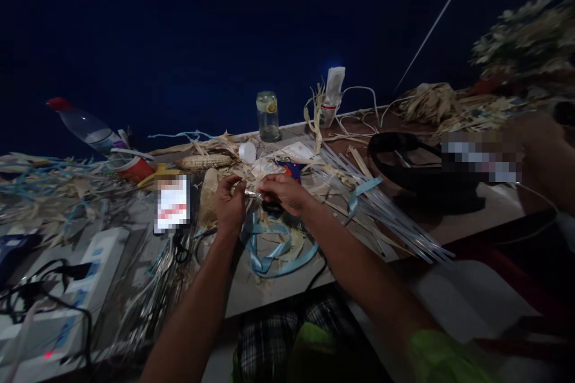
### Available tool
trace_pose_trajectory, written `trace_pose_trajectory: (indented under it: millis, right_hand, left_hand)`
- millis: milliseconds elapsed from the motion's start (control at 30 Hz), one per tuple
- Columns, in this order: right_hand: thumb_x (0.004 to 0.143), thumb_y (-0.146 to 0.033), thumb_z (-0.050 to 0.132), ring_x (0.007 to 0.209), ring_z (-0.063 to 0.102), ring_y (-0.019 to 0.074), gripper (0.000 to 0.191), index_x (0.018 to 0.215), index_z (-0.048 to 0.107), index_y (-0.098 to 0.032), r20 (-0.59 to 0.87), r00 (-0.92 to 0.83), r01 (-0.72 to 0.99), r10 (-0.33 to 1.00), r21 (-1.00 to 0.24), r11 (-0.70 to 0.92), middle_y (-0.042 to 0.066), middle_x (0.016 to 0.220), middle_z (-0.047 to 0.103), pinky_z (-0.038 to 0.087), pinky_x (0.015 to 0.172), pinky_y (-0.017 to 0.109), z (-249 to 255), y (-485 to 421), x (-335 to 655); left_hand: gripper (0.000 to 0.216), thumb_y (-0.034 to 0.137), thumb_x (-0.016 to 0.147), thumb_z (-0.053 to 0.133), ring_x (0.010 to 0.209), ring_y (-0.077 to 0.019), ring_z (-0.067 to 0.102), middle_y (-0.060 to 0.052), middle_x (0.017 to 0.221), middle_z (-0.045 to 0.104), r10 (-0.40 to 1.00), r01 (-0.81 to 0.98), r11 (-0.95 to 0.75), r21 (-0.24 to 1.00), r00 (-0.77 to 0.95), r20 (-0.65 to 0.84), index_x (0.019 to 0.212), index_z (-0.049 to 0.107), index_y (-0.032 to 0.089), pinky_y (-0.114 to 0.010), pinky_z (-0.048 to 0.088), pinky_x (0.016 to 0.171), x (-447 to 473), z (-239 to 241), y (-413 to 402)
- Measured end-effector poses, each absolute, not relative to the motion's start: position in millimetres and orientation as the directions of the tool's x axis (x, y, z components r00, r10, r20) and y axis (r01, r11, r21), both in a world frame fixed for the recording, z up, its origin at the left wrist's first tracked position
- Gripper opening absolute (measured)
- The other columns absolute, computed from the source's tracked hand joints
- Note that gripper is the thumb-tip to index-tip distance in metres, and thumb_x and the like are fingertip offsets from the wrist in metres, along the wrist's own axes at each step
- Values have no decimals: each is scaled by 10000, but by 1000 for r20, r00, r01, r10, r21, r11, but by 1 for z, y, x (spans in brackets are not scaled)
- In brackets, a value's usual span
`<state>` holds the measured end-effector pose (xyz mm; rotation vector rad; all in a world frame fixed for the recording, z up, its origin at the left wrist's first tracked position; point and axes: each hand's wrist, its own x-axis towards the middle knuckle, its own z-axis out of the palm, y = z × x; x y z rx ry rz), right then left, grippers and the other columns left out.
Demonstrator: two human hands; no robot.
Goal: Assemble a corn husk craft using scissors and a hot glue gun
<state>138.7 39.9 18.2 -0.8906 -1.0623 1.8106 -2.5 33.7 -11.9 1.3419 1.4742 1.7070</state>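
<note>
My left hand is raised over the table, its thumb and fingers pinched together. Close beside it, my right hand is pinched too, with its fingertips turned toward the left. A thin shiny strip spans the gap between both sets of fingertips; its exact kind is too small to tell. Under the hands, a light blue ribbon lies in loops on the table. Just behind the right hand is a blue and orange tool, partly hidden. Dried corn husk pieces are scattered around them.
Beyond the hands stand a glass jar and a paper cup. A corn cob lies at left. Clear sticks fan out at right near a black band. A power strip with cables occupies the left front; another person's arm shows at right.
</note>
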Motion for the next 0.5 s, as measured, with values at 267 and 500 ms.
trace_pose_trajectory:
  millis: [267,500]
  right_hand:
    - [594,-310,670,482,409,47,189,594,585,-141,-130,-434,-240,892,-937,-254,-35,571,561,307,499,202,8,39,132]
    - [610,-380,679,555,463,56,257,715,639,-149,-143,-371,-303,918,-915,-265,-23,642,557,350,547,197,16,39,136]
  left_hand:
    - [221,281,655,641,701,-117,555,-12,814,583,935,-103,-231,968,-298,192,827,538,188,-274,452,708,-3,-17,40]
    - [234,282,612,676,654,-106,534,10,741,565,917,-65,-224,972,-353,187,801,568,195,-248,437,656,-6,-17,40]
